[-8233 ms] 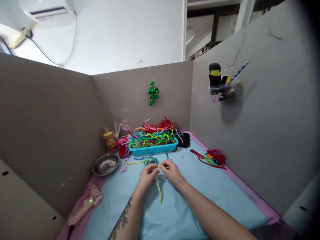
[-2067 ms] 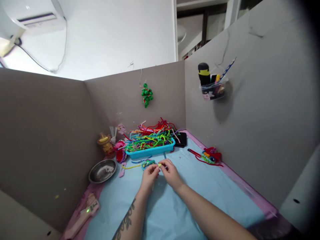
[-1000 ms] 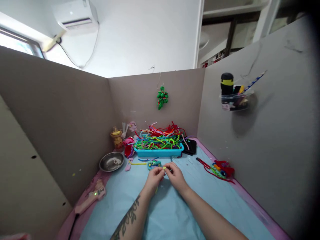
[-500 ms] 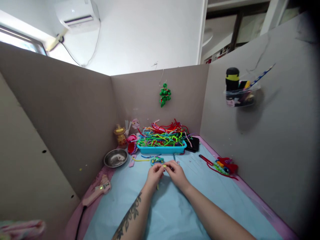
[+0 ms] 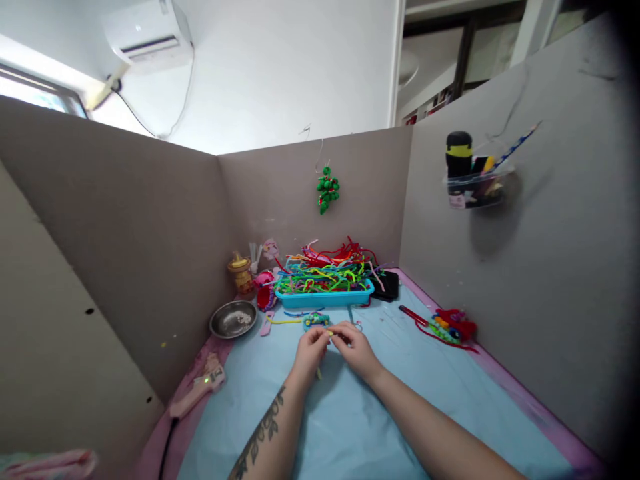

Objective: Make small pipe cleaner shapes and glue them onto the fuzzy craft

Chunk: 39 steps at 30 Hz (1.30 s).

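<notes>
Over the middle of the blue table cover, both hands meet with fingertips pinched around a small yellow piece. My left hand is closed on it, and a pale yellow strand hangs below that hand. My right hand pinches the same piece from the right. Just beyond the fingertips lies a small teal and green fuzzy item with yellow spots. A yellow pipe cleaner stretches left from it.
Behind stands a blue tray heaped with colourful pipe cleaners. A metal bowl and pink glue gun are at the left. Red and multicoloured fuzzy pieces lie right, beside a partition.
The camera view has shifted slightly. Both hands stay together at the yellow piece, with almost no change in their grip.
</notes>
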### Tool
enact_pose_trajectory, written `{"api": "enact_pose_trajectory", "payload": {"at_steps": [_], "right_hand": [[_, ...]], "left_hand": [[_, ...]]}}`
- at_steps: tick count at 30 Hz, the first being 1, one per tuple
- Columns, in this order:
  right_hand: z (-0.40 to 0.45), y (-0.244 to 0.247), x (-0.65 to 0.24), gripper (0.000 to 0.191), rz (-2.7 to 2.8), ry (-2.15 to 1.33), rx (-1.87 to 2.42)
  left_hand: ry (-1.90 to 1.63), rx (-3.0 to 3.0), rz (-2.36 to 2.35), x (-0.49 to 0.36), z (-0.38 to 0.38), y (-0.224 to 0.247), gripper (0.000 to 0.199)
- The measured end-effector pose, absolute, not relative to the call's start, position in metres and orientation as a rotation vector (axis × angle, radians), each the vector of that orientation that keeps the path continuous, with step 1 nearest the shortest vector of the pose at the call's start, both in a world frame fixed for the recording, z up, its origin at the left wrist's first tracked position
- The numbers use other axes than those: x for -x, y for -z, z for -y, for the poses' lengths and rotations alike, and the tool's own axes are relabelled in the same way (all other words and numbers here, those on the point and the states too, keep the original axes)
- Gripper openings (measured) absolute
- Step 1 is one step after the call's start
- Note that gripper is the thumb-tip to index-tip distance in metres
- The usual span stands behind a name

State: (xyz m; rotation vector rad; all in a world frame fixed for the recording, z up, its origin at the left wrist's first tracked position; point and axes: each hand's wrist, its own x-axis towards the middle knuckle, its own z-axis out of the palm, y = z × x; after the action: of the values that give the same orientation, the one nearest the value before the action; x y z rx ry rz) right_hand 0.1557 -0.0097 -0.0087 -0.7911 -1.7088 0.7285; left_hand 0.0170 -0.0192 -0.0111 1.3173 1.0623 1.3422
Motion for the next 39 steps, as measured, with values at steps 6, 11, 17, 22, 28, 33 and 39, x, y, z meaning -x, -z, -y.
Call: {"api": "enact_pose_trajectory", "payload": {"at_steps": [6, 11, 17, 22, 28, 33, 39], "right_hand": [[0.014, 0.006, -0.150, 0.020, 1.696, -0.730, 0.768], [0.021, 0.004, -0.144, 0.023, 1.705, -0.773, 0.791], [0.023, 0.004, -0.141, 0.020, 1.714, -0.777, 0.814], [0.018, 0.010, -0.141, 0.021, 1.663, -0.795, 0.815], [0.012, 0.017, -0.142, 0.021, 1.596, -0.821, 0.854], [0.012, 0.015, -0.141, 0.019, 1.591, -0.807, 0.858], [0.019, 0.008, -0.142, 0.018, 1.701, -0.680, 0.879]], "left_hand": [[-1.277, -1.352, -1.113, -0.006, 0.020, 0.007, 0.037], [-1.312, -1.296, -1.117, -0.003, 0.026, 0.006, 0.040], [-1.323, -1.322, -1.140, 0.002, 0.029, 0.010, 0.038], [-1.336, -1.397, -1.147, 0.003, 0.029, 0.012, 0.034], [-1.304, -1.356, -1.174, -0.002, 0.033, 0.004, 0.039], [-1.240, -1.292, -1.156, 0.000, 0.037, -0.002, 0.041], [-1.219, -1.209, -1.102, -0.002, 0.036, 0.004, 0.043]]}}
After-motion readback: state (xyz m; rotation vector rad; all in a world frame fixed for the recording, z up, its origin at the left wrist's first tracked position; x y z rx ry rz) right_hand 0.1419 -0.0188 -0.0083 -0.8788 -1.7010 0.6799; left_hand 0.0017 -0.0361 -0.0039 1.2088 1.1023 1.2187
